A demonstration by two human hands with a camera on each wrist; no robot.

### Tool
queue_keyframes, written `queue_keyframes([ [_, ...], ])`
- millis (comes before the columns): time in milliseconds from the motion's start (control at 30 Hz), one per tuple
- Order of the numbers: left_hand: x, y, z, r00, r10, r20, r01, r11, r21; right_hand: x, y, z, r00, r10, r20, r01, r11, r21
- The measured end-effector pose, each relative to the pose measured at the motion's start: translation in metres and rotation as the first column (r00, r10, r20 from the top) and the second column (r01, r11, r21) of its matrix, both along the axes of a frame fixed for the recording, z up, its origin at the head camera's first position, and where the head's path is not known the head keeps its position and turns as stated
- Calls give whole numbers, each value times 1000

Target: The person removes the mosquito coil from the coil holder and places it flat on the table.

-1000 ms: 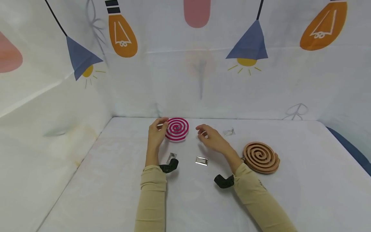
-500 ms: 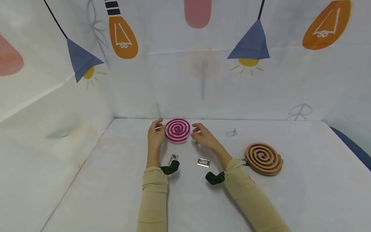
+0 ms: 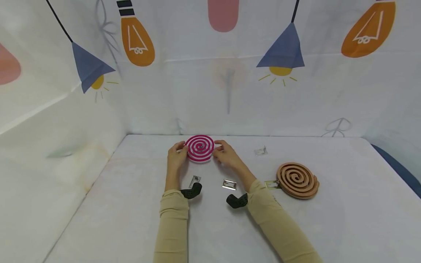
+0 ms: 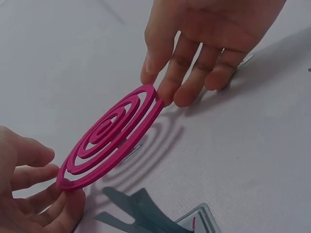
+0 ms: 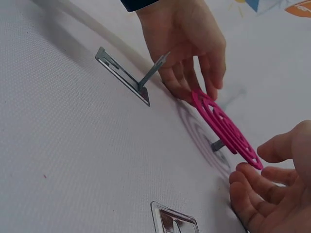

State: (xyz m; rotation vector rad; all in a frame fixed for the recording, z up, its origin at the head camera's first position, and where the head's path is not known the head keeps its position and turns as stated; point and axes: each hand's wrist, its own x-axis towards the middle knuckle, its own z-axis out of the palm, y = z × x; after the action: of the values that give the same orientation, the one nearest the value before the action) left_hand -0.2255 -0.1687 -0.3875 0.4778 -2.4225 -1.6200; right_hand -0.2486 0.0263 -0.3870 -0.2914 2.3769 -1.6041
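Note:
A pink mosquito coil (image 3: 199, 148) is tilted above the white table, seen nearly edge-on in the wrist views. My left hand (image 3: 175, 157) pinches its left edge; the thumb and fingers (image 4: 46, 172) lie on both sides of it in the left wrist view. At the opposite edge, my right hand (image 3: 228, 155) has its thumb and fingertips about the rim. Under the coil shows a small metal coil stand (image 5: 218, 144), its base partly hidden. Whether the coil bears on the stand's tip, I cannot tell.
Metal stands lie nearby: one stand (image 3: 195, 180) by the left wrist, a flat stand (image 3: 229, 184) in the middle, and another stand (image 3: 261, 151) at back right. Brown coils (image 3: 297, 180) rest at right, with a stand (image 3: 272, 184) beside them. A printed cloth wall (image 3: 197, 95) rises behind.
My right hand has moved left and reached the pink coil's right edge. The left hand stays at the left edge, slightly lower. The stand beside the brown coils has come into view.

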Motion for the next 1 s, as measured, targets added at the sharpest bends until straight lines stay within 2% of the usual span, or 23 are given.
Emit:
queue_keyframes([
  [300,0,-1,3,1000,22,20,-22,1000,3,0,-1,0,999,-3,-35,4,1000,14],
  [567,0,-2,4,999,38,-10,-38,999,11,3,-1,2,996,50,-78,-48,999,22],
  [700,-1,0,5,999,37,-31,-35,998,49,3,0,2,996,54,-73,-52,998,25],
  [1000,-1,2,6,999,38,-13,-37,996,85,3,3,-1,997,53,-47,-52,998,26],
])
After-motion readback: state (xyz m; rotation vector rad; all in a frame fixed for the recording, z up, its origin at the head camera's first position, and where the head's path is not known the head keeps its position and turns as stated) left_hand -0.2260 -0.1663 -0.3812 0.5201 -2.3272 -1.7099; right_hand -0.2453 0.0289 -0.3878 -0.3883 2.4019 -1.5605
